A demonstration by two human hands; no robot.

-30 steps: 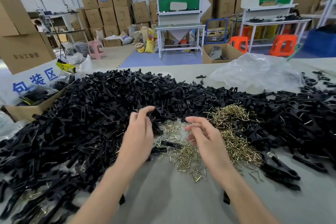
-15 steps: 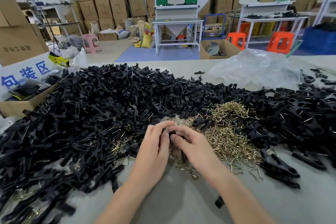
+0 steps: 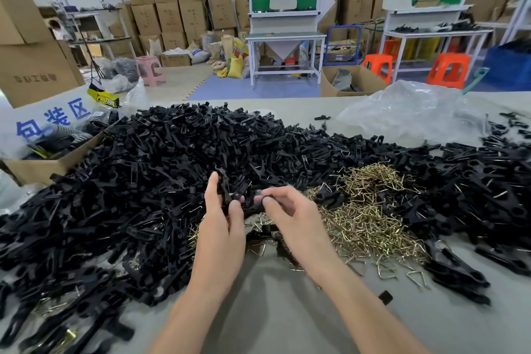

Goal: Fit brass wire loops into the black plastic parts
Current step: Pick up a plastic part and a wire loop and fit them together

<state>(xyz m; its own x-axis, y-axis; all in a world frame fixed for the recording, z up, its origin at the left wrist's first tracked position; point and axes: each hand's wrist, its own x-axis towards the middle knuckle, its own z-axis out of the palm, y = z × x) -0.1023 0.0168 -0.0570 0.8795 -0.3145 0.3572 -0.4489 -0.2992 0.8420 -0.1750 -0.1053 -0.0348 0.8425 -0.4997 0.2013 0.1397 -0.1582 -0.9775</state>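
Cardboard box (image 3: 43,172) at far left edge of the bench (image 3: 273,319), open top, dark stuff inside. Next to it is the big heap of black plastic parts (image 3: 138,169), which runs across the whole bench width. Left hand (image 3: 222,236) is at centre, at the heap's near edge. Its grip is clamped on 1 black part (image 3: 224,188), thumb and fingers curled round it, part roughly upright. Right hand (image 3: 296,218) is just beside it, grip pinched on the end of a black piece (image 3: 254,208) between the 2 hands. Cannot tell if that's the same part or a 2nd one, or if a loop sits in it: blurred. Brass wire loops (image 3: 370,210) are piled just right of the right hand, with a few strays on the bench between the wrists. Clear plastic bag (image 3: 408,115) lies at back right.
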